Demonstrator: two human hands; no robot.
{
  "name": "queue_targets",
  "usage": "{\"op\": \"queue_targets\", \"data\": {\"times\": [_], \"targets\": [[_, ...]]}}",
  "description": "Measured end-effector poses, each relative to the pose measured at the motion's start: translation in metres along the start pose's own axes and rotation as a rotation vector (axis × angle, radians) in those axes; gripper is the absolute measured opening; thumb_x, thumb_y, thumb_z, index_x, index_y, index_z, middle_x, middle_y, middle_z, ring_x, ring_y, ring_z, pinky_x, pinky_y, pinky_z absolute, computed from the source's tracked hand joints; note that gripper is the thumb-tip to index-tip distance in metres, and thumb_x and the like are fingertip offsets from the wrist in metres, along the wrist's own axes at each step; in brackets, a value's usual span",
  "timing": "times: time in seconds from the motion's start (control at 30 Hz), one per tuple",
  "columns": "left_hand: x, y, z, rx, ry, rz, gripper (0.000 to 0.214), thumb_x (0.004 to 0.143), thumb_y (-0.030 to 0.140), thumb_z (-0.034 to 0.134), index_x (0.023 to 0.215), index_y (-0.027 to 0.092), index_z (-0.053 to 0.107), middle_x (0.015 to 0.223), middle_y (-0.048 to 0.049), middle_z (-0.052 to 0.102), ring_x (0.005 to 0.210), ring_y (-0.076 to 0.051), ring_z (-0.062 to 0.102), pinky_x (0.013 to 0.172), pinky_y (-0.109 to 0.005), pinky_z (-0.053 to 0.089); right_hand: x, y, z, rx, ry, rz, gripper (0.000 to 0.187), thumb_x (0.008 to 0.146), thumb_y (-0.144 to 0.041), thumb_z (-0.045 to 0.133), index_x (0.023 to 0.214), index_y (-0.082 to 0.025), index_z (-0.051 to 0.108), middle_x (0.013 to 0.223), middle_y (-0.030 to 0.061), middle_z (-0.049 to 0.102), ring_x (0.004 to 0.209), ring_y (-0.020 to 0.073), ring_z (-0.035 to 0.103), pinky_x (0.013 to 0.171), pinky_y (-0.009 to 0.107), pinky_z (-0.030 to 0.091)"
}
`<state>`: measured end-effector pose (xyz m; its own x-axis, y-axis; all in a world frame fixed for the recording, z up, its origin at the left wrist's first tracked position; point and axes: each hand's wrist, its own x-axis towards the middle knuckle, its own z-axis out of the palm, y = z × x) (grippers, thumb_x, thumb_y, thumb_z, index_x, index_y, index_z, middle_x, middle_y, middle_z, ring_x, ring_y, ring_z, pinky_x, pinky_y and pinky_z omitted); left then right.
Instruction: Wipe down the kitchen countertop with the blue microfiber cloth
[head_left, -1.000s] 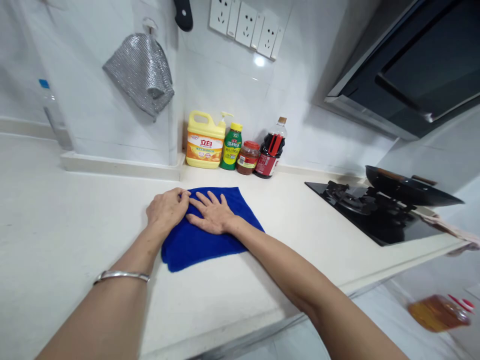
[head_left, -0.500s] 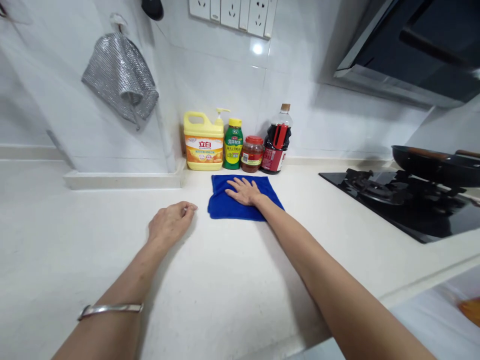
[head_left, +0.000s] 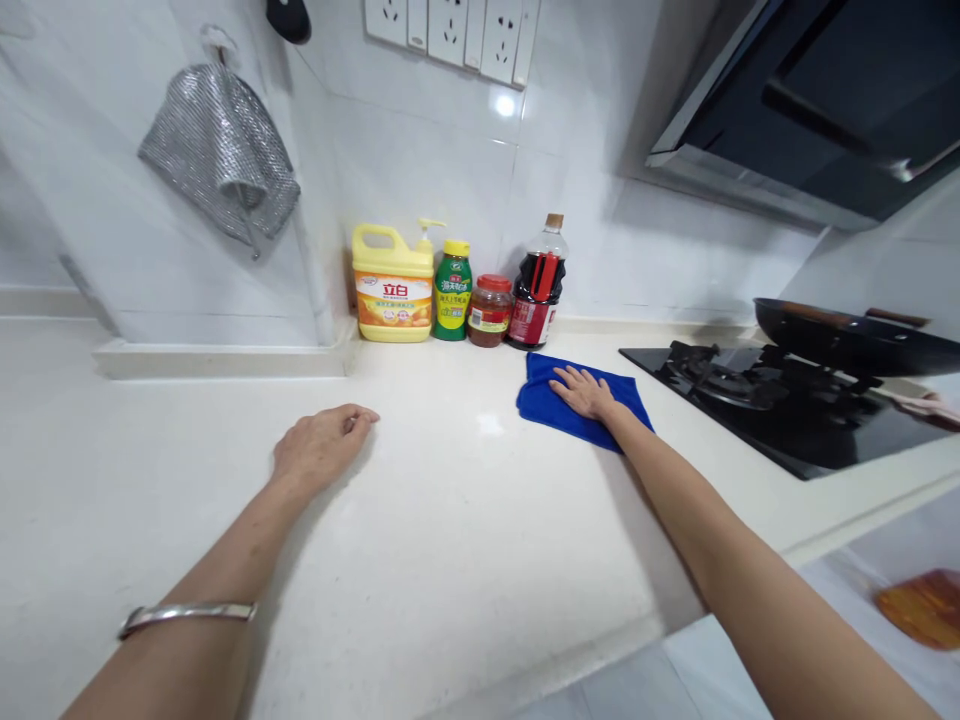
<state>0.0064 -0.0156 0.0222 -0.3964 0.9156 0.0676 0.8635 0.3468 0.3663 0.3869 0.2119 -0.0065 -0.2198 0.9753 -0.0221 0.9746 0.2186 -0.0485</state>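
Note:
A blue cloth [head_left: 547, 400] lies flat on the white countertop [head_left: 420, 560], to the left of the stove. My right hand [head_left: 583, 392] presses down on it, palm down with the fingers spread. Further left, my left hand [head_left: 319, 445] rests on the countertop in a loose fist, thumb side toward the cloth. I see nothing in its curled fingers. Behind the cloth, against the wall, stand a yellow detergent jug [head_left: 393, 290], a green bottle [head_left: 452, 295], a red-lidded jar [head_left: 490, 312] and a dark sauce bottle [head_left: 537, 290].
On the right, a black gas stove [head_left: 720, 400] is set into the counter with a wok [head_left: 847, 335] on it. Above hangs the range hood [head_left: 810, 110]. A silver mesh cloth [head_left: 225, 150] hangs on the left wall, and sockets [head_left: 450, 30] are at the top.
My right hand has slid the blue cloth to the right, from in front of the jars toward the stove. My left hand stays on the counter while the view has turned slightly right.

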Motion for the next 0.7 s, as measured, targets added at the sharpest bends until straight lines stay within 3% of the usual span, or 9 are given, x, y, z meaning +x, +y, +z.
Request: {"op": "queue_targets", "data": {"times": [0.13,0.23,0.47,0.7], "targets": [[-0.001,0.001,-0.002,-0.014,0.003,0.006,0.046,0.087,0.046,0.033,0.115,0.036,0.069,0.111,-0.0046,0.071,0.100,-0.032,0.063,0.075,-0.039,0.047,-0.026,0.038,0.002,-0.011,0.010,0.079,0.070,0.094,-0.065,0.012,0.156,-0.032,0.018,0.164,0.0020,0.013,0.149,0.0324,0.014,0.116,0.061,0.016],[-0.003,0.003,-0.005,-0.029,0.008,0.017,0.046,0.086,0.044,0.035,0.114,0.034,0.070,0.110,-0.0066,0.072,0.098,-0.033,0.064,0.075,-0.040,0.048,-0.046,0.051,0.003,-0.015,0.012,0.129,0.070,0.095,-0.065,0.011,0.156,-0.032,0.017,0.164,0.0021,0.013,0.149,0.0308,0.013,0.117,0.060,0.015],[-0.005,0.003,-0.006,-0.040,0.020,0.045,0.049,0.087,0.046,0.032,0.115,0.032,0.070,0.116,-0.0083,0.070,0.106,-0.036,0.062,0.085,-0.046,0.049,-0.091,0.046,0.002,-0.025,0.021,0.251,0.068,0.096,-0.062,0.009,0.156,-0.030,0.015,0.164,0.0040,0.012,0.149,0.0306,0.012,0.116,0.059,0.015],[-0.004,-0.001,-0.002,-0.047,0.020,0.100,0.048,0.088,0.043,0.032,0.115,0.030,0.069,0.121,-0.0082,0.068,0.110,-0.036,0.061,0.088,-0.046,0.048,-0.141,0.034,0.003,-0.048,0.028,0.234,0.068,0.098,-0.060,0.012,0.157,-0.027,0.015,0.164,0.0066,0.014,0.149,0.0309,0.012,0.116,0.057,0.015]]}}
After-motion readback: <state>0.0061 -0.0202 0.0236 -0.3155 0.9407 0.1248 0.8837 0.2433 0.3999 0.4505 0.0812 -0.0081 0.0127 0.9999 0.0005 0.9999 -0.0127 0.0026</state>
